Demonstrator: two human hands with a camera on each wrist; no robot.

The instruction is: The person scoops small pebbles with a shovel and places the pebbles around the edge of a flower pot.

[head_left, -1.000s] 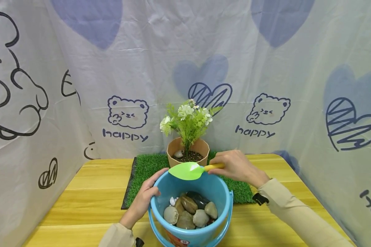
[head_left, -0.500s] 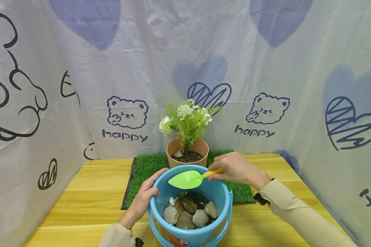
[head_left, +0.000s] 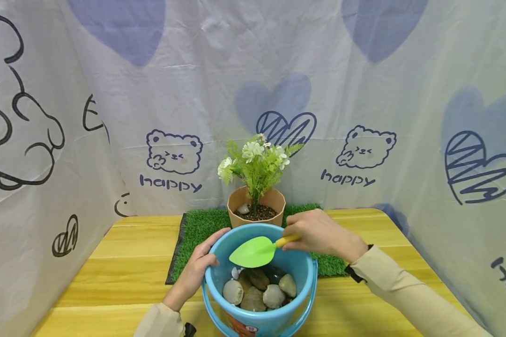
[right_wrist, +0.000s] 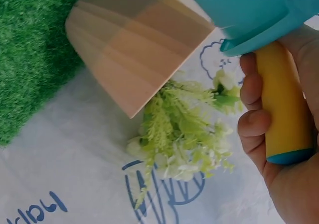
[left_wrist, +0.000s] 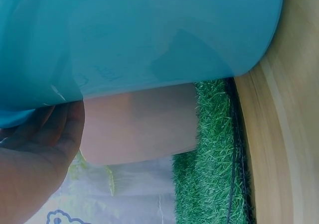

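A blue bucket [head_left: 274, 323] stands at the front of the table with smooth stones [head_left: 253, 299] in its bottom. My left hand [head_left: 194, 271] holds its left rim, thumb over the edge; in the left wrist view the fingers [left_wrist: 60, 129] lie against the outer wall. With my right hand [head_left: 320, 234] I grip a garden trowel by its yellow handle [right_wrist: 284, 104]. The trowel's green blade [head_left: 254, 252] points left, inside the bucket's mouth and above the stones, overlapping the rear ones in the head view. Nothing shows on the blade.
Right behind the bucket, a peach-coloured pot [head_left: 235, 215] with soil, a pale stone and white flowers [head_left: 253, 152] stands on a green grass mat [head_left: 204, 224]. The wooden table [head_left: 109, 271] is enclosed by a printed curtain [head_left: 185, 84]. The bucket's handle [head_left: 208, 309] hangs down in front.
The trowel has gone down from the bucket's back rim into its mouth, its blade tilting lower towards the stones. My left hand and the bucket have stayed in place.
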